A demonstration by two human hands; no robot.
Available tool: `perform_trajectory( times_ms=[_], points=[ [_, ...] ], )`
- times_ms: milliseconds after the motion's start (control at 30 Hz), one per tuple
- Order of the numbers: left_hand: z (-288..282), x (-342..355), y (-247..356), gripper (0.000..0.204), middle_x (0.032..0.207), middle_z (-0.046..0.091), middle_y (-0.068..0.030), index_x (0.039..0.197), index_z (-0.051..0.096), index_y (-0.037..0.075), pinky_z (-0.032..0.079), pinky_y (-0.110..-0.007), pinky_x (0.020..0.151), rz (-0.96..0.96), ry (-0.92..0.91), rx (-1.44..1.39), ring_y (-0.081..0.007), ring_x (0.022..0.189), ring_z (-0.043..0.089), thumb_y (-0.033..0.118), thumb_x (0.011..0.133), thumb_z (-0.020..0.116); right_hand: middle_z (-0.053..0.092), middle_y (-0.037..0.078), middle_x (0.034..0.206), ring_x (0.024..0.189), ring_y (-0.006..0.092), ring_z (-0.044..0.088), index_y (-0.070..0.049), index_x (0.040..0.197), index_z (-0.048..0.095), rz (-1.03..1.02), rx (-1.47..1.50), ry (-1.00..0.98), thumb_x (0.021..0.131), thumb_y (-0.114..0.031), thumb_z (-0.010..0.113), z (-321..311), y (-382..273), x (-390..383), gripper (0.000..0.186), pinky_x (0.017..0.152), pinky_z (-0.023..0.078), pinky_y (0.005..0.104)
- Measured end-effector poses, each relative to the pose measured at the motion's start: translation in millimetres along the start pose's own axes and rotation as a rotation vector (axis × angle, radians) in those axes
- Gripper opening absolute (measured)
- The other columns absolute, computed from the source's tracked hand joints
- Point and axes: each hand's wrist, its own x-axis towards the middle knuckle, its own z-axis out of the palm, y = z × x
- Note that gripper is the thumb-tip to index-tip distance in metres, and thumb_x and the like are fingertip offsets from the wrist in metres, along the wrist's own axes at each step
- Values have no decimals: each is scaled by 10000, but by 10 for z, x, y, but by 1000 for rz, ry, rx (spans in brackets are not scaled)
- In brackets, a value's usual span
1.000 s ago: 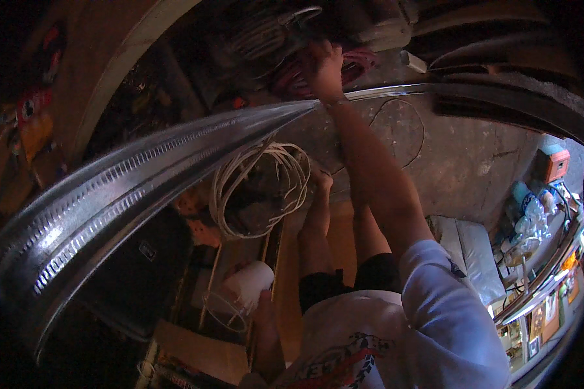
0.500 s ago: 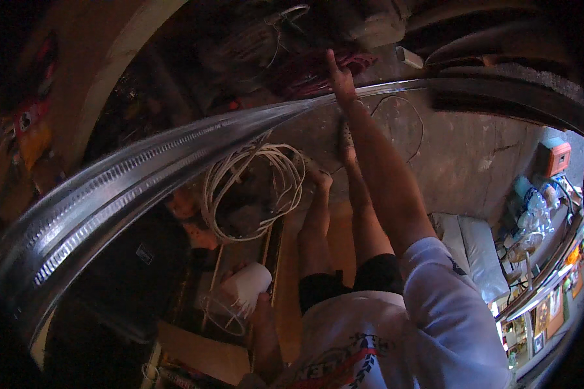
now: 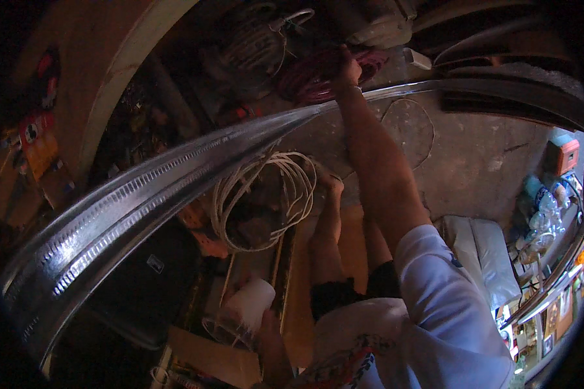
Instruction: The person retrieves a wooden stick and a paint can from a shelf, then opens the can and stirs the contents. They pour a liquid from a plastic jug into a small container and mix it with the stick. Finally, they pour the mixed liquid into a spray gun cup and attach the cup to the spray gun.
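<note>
My left hand (image 3: 268, 325) is low in the view, closed around a white roll (image 3: 252, 301) with loose strands at its lower end. The fingers are partly hidden behind the roll. My right arm reaches far forward, past a long shiny metal strip (image 3: 149, 168) that crosses close in front of me. My right hand (image 3: 349, 69) is beyond the strip, in front of a dark red coil (image 3: 311, 81). One finger points away from me; shadow hides the others, so a grip there cannot be made out.
A coil of pale cable (image 3: 220, 211) lies below the strip, near my feet. A dark case (image 3: 130, 279) sits at left, with a cardboard piece (image 3: 214, 356) near it. Grey cushioned pads (image 3: 480, 253), plastic bottles (image 3: 545, 217) and an orange box (image 3: 562, 154) are at right.
The whole view has shifted slightly. My right hand now sits nearer the middle of the red coil, its finger less stretched. My left hand still holds the white roll, now a little lower.
</note>
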Motion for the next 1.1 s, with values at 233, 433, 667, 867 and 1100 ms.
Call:
perform_trajectory(
  times_ms=[233,433,667,867,1100],
  points=[
    [-7,209,667,888,1358,565,-214,1416,424,41,475,-519,1071,194,126,-537,-358,1269,566,536,791,815,719,90,1112,963,277,689,-48,1241,674,-41,-68,-167,890,-269,745,-290,225,263,421,878,560,428],
    [-176,454,1518,984,1361,555,-214,1443,386,46,489,-503,1064,515,172,-877,-353,1265,565,588,763,846,591,85,1447,1331,308,540,-99,1438,541,169,380,-458,946,-333,701,-1092,-364,-1136,567,1175,363,496],
    [-444,434,2090,1062,1345,565,-212,1451,372,51,504,-482,1054,647,153,-973,-343,1237,583,627,719,881,534,123,1512,1426,330,447,-105,1535,448,-56,507,-486,1003,-505,608,-1072,-1005,-1621,685,1213,316,520],
    [-491,450,2164,1037,1313,590,-205,1448,371,34,511,-459,1061,786,120,-961,-335,1202,608,602,743,876,552,151,1479,1366,356,500,-63,1465,491,-98,711,-581,1019,-456,611,-969,-1331,-1534,606,1177,364,519],
    [-549,461,2162,1037,1345,568,-208,1455,350,30,496,-464,1084,820,77,-894,-339,1242,586,594,758,869,521,165,1522,1440,346,437,-62,1481,497,-177,468,-499,1011,-503,594,-1370,-1582,-1796,652,1229,294,528]
  ],
)
